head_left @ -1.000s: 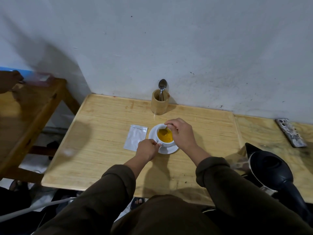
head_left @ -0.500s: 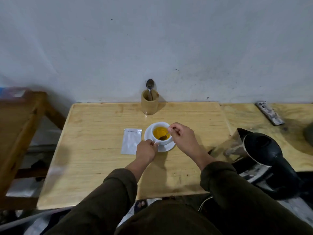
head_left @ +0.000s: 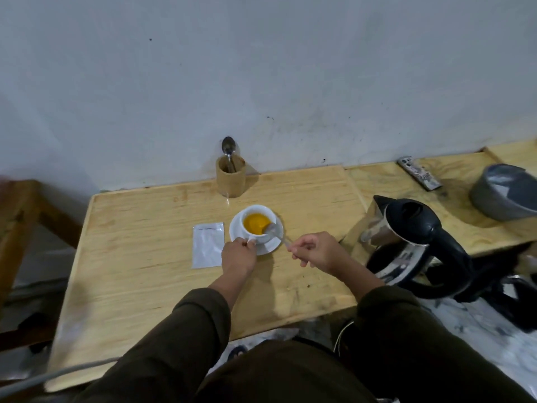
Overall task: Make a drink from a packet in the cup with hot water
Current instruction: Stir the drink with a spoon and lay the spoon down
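Note:
A white cup point(head_left: 258, 213) holding orange-yellow drink stands on a white saucer point(head_left: 271, 244) in the middle of the wooden table point(head_left: 139, 274). My left hand point(head_left: 239, 255) pinches the cup's handle at its near left side. My right hand point(head_left: 315, 251) holds a metal spoon point(head_left: 276, 231) by its handle; the bowl of the spoon rests at the cup's right rim, over the drink. A flat silver packet point(head_left: 208, 245) lies on the table just left of the saucer. A black and steel electric kettle point(head_left: 412, 242) stands to the right of my right hand.
A wooden holder point(head_left: 231, 176) with a second spoon point(head_left: 229, 149) stands by the wall behind the cup. On the adjoining table to the right lie a phone point(head_left: 420, 176) and a grey pot point(head_left: 507, 191). A wooden bench point(head_left: 17, 216) sits at far left.
My right hand has drawn back toward me and to the right, lifting the spoon's bowl to the cup's rim. My left hand stays on the handle. The view has swung to the right.

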Action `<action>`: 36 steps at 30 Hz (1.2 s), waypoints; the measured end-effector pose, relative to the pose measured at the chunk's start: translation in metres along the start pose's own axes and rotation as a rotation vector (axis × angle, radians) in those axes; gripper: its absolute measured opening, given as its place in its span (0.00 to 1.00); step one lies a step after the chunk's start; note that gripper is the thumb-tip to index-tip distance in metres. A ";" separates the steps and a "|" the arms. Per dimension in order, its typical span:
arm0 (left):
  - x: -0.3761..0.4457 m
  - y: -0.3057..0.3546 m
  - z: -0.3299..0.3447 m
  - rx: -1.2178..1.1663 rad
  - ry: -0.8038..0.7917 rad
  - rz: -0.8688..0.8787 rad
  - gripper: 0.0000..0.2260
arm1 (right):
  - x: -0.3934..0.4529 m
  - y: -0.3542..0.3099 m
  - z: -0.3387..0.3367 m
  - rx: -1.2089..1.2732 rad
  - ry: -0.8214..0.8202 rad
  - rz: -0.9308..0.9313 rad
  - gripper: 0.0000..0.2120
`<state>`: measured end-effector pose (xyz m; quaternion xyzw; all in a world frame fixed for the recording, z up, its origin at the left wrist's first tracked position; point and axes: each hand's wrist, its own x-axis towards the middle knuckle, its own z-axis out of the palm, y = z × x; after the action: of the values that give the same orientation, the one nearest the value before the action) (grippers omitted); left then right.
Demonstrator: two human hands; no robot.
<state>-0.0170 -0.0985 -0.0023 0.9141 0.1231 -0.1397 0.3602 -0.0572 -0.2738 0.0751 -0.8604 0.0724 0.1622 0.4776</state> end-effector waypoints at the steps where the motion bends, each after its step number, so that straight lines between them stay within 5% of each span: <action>1: -0.001 0.000 0.001 -0.010 0.008 0.001 0.20 | -0.003 0.000 -0.002 0.033 -0.030 0.021 0.04; 20: -0.017 0.008 0.025 -0.074 0.147 -0.045 0.14 | 0.000 0.057 0.000 0.510 0.109 0.522 0.13; 31: -0.015 0.007 0.030 -0.050 0.229 -0.080 0.11 | 0.050 0.085 0.018 0.300 0.278 0.635 0.15; 36: -0.015 0.008 0.031 -0.043 0.255 -0.093 0.10 | 0.055 0.085 0.017 0.131 0.226 0.584 0.15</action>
<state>-0.0332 -0.1279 -0.0137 0.9099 0.2129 -0.0361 0.3543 -0.0326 -0.3033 -0.0206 -0.7832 0.3791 0.1909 0.4544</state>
